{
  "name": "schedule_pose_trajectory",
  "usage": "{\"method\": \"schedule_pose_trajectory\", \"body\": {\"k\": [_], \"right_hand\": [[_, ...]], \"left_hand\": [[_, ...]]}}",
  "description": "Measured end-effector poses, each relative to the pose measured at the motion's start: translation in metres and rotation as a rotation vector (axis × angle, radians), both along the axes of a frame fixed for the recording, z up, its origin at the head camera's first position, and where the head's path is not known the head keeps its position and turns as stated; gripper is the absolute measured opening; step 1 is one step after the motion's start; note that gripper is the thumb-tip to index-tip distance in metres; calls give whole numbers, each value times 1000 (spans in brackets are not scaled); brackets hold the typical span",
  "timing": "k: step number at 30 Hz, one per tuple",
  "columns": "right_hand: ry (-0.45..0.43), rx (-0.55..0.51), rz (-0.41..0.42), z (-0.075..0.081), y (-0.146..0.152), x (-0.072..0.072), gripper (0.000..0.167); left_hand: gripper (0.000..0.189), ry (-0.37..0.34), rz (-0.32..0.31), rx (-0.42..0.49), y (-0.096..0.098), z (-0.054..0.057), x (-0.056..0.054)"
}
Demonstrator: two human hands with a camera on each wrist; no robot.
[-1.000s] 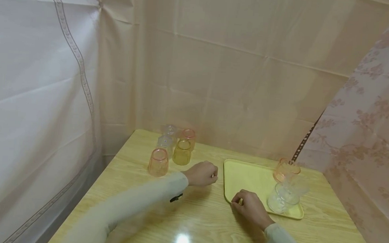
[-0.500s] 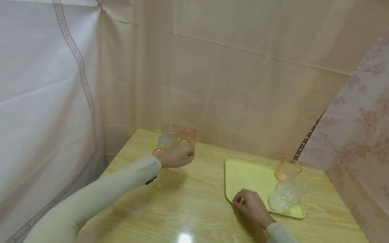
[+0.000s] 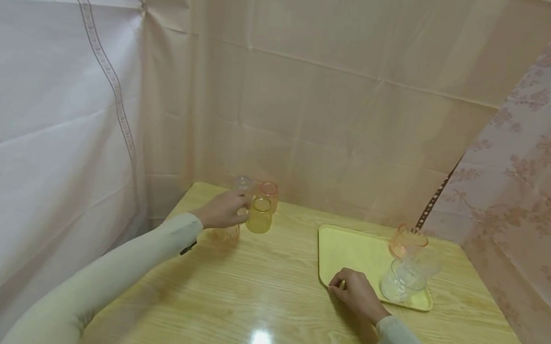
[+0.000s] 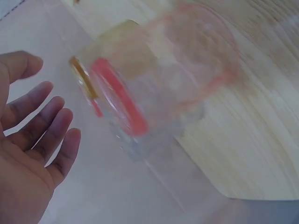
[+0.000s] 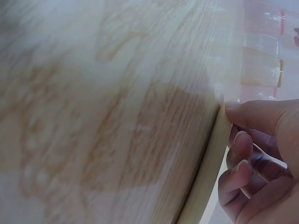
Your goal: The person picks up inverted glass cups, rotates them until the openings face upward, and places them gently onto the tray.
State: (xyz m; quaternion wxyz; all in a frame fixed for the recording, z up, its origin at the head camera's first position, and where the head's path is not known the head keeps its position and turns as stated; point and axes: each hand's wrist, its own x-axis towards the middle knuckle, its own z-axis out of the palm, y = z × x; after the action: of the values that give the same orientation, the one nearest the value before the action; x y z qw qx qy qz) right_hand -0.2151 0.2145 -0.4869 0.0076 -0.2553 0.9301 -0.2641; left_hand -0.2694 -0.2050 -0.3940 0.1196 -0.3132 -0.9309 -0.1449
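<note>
My left hand [image 3: 224, 210] is raised over a cluster of upside-down glasses at the table's back left. In the left wrist view its fingers [image 4: 49, 126] are loosely bent and apart from the glasses. Nearest is an orange-pink glass [image 3: 226, 236], partly hidden by the hand. To its right stands a yellow glass [image 3: 260, 219], with a pink glass [image 3: 270, 191] and a clear glass [image 3: 243, 184] behind. My right hand [image 3: 355, 296] pinches the near left corner of a yellow tray [image 3: 346, 248]; the right wrist view shows its thumb on the rim [image 5: 210, 161].
On the tray's right side stand an orange glass [image 3: 407, 244] and a clear glass [image 3: 399, 283]; something transparent and blurred shows above the clear one. The wooden table [image 3: 231, 305] meets hanging sheets [image 3: 316, 117] at the back and sides.
My left hand has moved left and back from beside the tray, past the yellow glass, to above the front orange-pink glass. The right hand stays at the tray's corner.
</note>
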Motion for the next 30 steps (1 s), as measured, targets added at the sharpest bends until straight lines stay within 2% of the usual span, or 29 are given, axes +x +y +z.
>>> {"method": "schedule_pose_trajectory", "body": {"k": [9, 14, 23, 30], "right_hand": [[-2, 2, -3, 0, 0, -1, 12], [0, 3, 5, -2, 1, -2, 11], [-6, -13, 8, -2, 1, -3, 11], [-9, -15, 10, -4, 2, -2, 11]], "left_hand": [[34, -15, 81, -69, -25, -9, 5], [37, -38, 89, -89, -35, -16, 4], [39, -166, 107, -79, -39, -15, 6], [35, -191, 93, -71, -37, -16, 3]]}}
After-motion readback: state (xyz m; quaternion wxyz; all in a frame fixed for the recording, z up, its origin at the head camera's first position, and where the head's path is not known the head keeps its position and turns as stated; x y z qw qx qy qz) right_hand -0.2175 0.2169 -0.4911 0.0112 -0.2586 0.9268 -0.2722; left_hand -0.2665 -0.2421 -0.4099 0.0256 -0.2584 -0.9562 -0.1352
